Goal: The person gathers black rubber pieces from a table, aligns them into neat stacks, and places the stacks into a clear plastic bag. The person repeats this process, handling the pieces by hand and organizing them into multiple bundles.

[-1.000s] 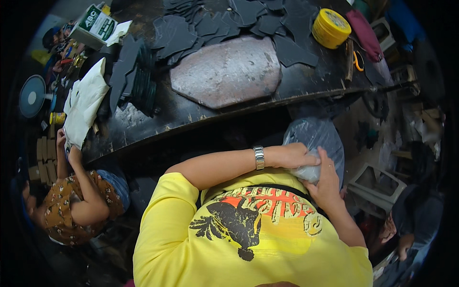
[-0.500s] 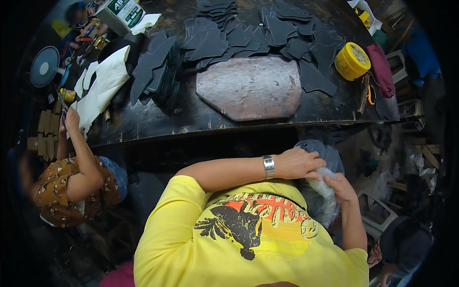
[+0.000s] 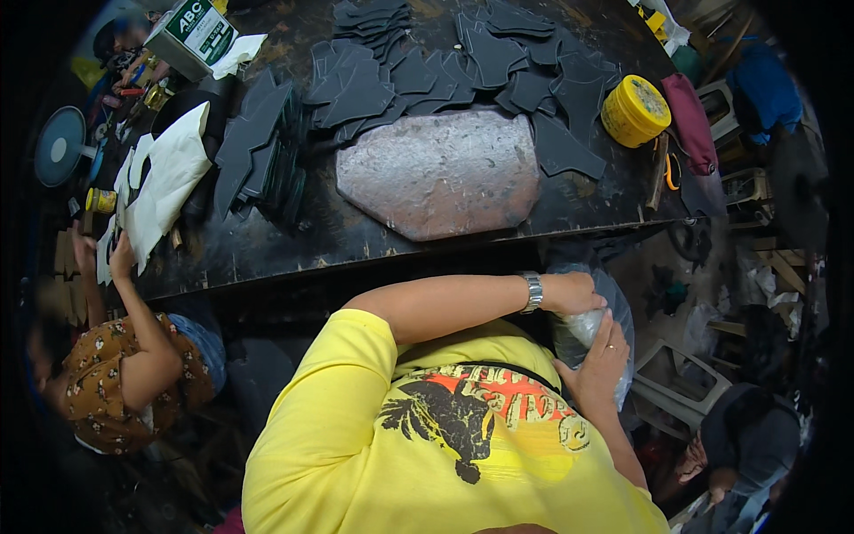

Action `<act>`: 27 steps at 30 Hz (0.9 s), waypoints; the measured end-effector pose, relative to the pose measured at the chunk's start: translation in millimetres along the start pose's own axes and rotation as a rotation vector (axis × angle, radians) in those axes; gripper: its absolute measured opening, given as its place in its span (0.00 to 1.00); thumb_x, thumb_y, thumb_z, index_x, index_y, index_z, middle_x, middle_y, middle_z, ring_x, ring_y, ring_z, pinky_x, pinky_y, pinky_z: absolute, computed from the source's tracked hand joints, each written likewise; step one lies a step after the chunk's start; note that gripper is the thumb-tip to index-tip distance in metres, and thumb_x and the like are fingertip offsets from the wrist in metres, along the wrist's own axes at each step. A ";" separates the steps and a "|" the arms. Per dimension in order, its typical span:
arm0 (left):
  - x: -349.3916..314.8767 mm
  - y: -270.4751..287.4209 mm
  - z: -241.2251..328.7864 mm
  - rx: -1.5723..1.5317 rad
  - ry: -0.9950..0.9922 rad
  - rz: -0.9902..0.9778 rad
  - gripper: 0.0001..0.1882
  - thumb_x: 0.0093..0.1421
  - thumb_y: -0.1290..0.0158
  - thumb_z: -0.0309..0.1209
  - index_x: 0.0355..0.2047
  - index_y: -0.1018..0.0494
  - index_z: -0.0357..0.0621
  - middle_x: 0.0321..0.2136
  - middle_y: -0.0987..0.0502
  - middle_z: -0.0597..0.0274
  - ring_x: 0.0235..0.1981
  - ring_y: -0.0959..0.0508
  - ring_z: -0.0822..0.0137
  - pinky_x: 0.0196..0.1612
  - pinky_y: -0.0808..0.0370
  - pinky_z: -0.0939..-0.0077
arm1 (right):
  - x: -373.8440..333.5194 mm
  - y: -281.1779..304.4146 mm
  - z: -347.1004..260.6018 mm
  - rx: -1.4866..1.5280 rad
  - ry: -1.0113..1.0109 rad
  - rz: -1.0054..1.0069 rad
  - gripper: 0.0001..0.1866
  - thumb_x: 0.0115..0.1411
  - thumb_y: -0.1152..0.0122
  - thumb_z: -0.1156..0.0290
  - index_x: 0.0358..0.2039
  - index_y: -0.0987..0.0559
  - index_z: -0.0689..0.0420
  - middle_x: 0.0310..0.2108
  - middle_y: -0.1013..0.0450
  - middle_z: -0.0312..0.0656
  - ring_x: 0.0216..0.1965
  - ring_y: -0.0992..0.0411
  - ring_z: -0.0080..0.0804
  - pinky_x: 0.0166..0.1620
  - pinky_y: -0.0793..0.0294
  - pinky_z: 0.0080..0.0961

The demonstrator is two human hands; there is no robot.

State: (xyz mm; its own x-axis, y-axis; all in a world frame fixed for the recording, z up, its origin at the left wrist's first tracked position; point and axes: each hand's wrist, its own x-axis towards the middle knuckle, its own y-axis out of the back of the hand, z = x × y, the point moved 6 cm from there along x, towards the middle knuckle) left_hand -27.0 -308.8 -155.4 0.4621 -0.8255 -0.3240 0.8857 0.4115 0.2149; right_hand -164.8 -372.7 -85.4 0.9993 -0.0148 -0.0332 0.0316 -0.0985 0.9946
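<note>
Our hands are close together: the left hand (image 3: pixel 574 293) curls over the clear plastic bag (image 3: pixel 582 327), how tightly we cannot tell; the right hand (image 3: pixel 601 367) spreads against it. The bag is off the bench (image 3: pixel 258 254), below its near edge, toward the right corner. We seem to be gathering its film; the next move likely calls for steadying the slack. Near the front edge lies a slab (image 3: pixel 436 178).

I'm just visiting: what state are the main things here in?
Bag: bunched, gripped by left hand and right hand
Watch: fastened on left wrist
Slab: flat, bare-topped
Dark pieces: overlapping
Dark stack: piled unevenly
Tub: upright; lid unclear
Tin: upright
White sheet: spread out, co-worker's hand at its edge
</note>
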 end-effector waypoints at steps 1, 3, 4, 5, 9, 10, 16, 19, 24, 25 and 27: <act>-1.5 -0.5 2.7 0.074 -0.052 -0.030 0.26 0.67 0.49 0.46 0.38 0.19 0.29 0.34 0.18 0.38 0.37 0.18 0.44 0.44 0.24 0.57 | -0.7 -7.5 1.7 0.043 -0.013 0.007 0.64 0.34 0.17 0.57 0.69 0.45 0.63 0.57 0.36 0.59 0.58 0.38 0.58 0.59 0.38 0.51; -9.5 3.0 8.2 0.246 -0.147 -0.063 0.24 0.67 0.49 0.45 0.41 0.20 0.30 0.37 0.19 0.38 0.40 0.19 0.41 0.47 0.24 0.55 | 3.3 -15.7 8.8 0.106 -0.030 0.010 0.62 0.34 0.18 0.54 0.67 0.41 0.63 0.53 0.34 0.56 0.53 0.35 0.56 0.57 0.36 0.49; -14.7 6.4 12.7 0.255 -0.182 -0.036 0.23 0.67 0.49 0.44 0.43 0.21 0.32 0.39 0.20 0.39 0.43 0.20 0.41 0.49 0.25 0.55 | 5.7 -15.7 15.4 0.122 -0.054 0.005 0.60 0.34 0.18 0.54 0.65 0.40 0.63 0.53 0.33 0.56 0.53 0.34 0.55 0.56 0.35 0.48; -24.5 10.6 15.7 0.272 -0.186 0.028 0.23 0.66 0.48 0.44 0.46 0.22 0.33 0.42 0.21 0.39 0.46 0.22 0.41 0.50 0.26 0.55 | 11.4 -16.9 21.6 0.161 -0.070 -0.018 0.58 0.35 0.18 0.54 0.64 0.38 0.63 0.53 0.31 0.57 0.53 0.32 0.55 0.56 0.34 0.47; -76.2 32.4 42.7 0.317 -0.377 0.248 0.23 0.64 0.43 0.40 0.54 0.27 0.38 0.53 0.29 0.42 0.55 0.27 0.43 0.58 0.29 0.55 | 29.4 -26.3 41.5 0.365 -0.229 -0.137 0.40 0.44 0.22 0.55 0.54 0.28 0.61 0.39 0.21 0.56 0.42 0.22 0.55 0.44 0.25 0.45; -91.2 39.6 50.5 0.330 -0.432 0.320 0.23 0.64 0.42 0.40 0.54 0.27 0.39 0.54 0.30 0.43 0.55 0.27 0.44 0.58 0.30 0.56 | 32.9 -31.4 44.3 0.378 -0.252 -0.203 0.38 0.45 0.22 0.55 0.52 0.27 0.61 0.36 0.20 0.55 0.39 0.21 0.55 0.43 0.24 0.45; -167.9 88.5 63.3 0.137 -0.474 0.297 0.22 0.66 0.44 0.38 0.56 0.27 0.39 0.51 0.25 0.48 0.52 0.23 0.50 0.56 0.27 0.61 | 50.9 -9.6 82.6 0.783 -0.261 -0.015 0.18 0.59 0.31 0.63 0.43 0.18 0.65 0.34 0.19 0.43 0.36 0.23 0.28 0.44 0.26 0.29; -214.4 117.6 50.7 0.080 -0.359 0.479 0.19 0.63 0.39 0.31 0.54 0.23 0.41 0.47 0.21 0.55 0.47 0.20 0.61 0.52 0.24 0.69 | 48.7 17.3 129.3 0.950 -0.468 0.038 0.22 0.64 0.35 0.58 0.47 0.19 0.66 0.36 0.20 0.40 0.37 0.24 0.26 0.43 0.26 0.28; -291.1 154.4 17.8 0.020 -0.185 0.827 0.15 0.64 0.45 0.20 0.51 0.23 0.37 0.43 0.21 0.61 0.43 0.21 0.71 0.49 0.25 0.78 | 22.7 84.8 159.2 1.430 -0.614 0.213 0.23 0.68 0.38 0.54 0.46 0.20 0.65 0.38 0.20 0.40 0.35 0.22 0.25 0.38 0.24 0.25; -298.0 160.8 6.2 -0.170 -0.168 0.890 0.14 0.63 0.42 0.23 0.50 0.22 0.37 0.40 0.20 0.60 0.43 0.21 0.72 0.48 0.25 0.78 | 19.0 107.7 162.1 1.457 -0.593 0.261 0.22 0.69 0.39 0.54 0.45 0.20 0.64 0.38 0.20 0.40 0.35 0.21 0.26 0.36 0.22 0.23; -310.9 170.8 -6.7 -0.305 -0.225 1.016 0.11 0.65 0.44 0.22 0.47 0.22 0.36 0.40 0.21 0.62 0.43 0.22 0.74 0.49 0.27 0.79 | 19.9 151.8 171.4 1.645 -0.577 0.500 0.25 0.69 0.40 0.55 0.54 0.23 0.65 0.46 0.21 0.41 0.43 0.21 0.29 0.46 0.21 0.28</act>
State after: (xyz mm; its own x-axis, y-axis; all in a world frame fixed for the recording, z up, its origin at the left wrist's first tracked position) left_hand -19.0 20.7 -24.2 0.9947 -0.0836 0.0595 0.0813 0.9959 0.0391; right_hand -143.2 -558.5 48.1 0.7657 -0.6185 -0.1765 -0.6426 -0.7475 -0.1684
